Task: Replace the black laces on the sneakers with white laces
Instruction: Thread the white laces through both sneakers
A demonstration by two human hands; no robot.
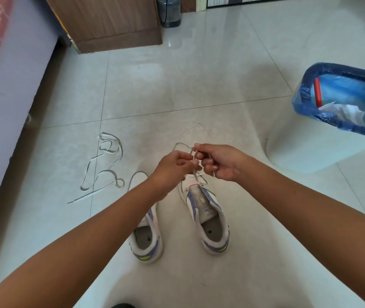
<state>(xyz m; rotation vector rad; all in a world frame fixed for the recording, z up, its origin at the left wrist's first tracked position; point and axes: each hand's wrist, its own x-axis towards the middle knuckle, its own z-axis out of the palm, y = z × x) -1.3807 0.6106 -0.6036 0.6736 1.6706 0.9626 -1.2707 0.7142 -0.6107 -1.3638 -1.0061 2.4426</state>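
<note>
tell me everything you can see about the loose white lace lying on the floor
The loose white lace is a flat, cloth-like strip lying in untidy loops and crossings on the pale tiled floor, left of the left sneaker. One end trails straight out toward the lower left. No hand touches it, and it is threaded through nothing.
</note>
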